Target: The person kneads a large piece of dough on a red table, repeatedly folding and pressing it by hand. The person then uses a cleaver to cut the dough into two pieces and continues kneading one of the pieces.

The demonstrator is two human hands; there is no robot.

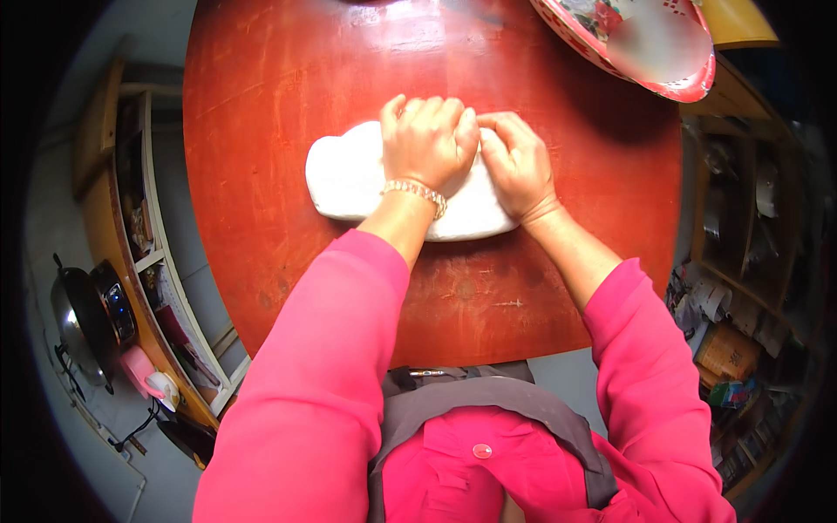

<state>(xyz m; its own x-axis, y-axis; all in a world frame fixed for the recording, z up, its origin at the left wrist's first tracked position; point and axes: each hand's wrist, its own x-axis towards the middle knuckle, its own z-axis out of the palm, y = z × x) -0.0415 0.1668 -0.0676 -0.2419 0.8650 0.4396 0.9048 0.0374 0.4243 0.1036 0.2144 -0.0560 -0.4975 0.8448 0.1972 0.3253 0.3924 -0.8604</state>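
Observation:
A thick, smooth slab of white dough (342, 174) lies on the reddish-brown table. My left hand (427, 139), with a bracelet (417, 190) at its wrist, presses on the middle of the dough, its fingers curled over the far side. At the right end of the dough, my right hand (520, 166) is closed on the edge, thumb on top and fingers bent. The two hands are close together, thumbs nearly touching. Parts of the dough under both hands are hidden, and so are most fingertips.
The table (453, 305) has a rounded outline. A patterned red and white basin (580, 39) stands at its far right. To the left are a wooden cabinet (157, 261) and a dark wok (85, 327). Shelves (741, 200) with assorted goods line the right side.

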